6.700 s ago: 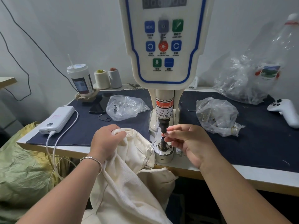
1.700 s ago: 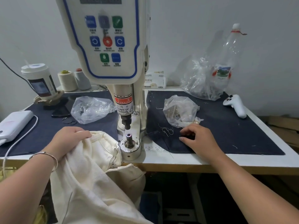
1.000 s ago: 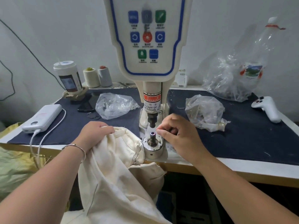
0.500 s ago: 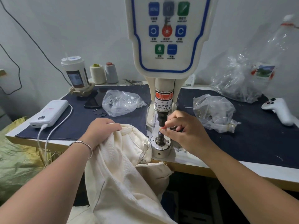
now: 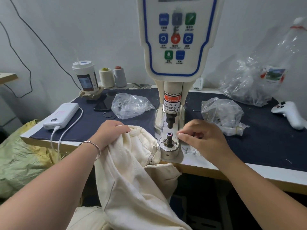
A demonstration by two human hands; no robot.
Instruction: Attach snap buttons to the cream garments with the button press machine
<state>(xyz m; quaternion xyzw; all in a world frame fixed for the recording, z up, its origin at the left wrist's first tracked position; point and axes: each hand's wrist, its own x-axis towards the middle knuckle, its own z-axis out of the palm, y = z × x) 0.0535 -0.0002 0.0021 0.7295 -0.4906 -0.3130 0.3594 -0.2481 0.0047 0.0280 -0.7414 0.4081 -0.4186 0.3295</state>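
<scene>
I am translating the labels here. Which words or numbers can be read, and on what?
"WARNING": red label on the press machine.
"KE CARE OF", "UR FINGER": white sticker, partly cut off.
"18", "19": ruler on the table.
Button captions, cup label: too blurred.

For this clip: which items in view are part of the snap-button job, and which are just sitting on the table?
In use:
button press machine
lower die post
cream garment, gripped by the left hand
right hand, beside the post
two clear bags of small parts

Lying about:
power bank
drink cup
thread cones
white controller
phone
</scene>
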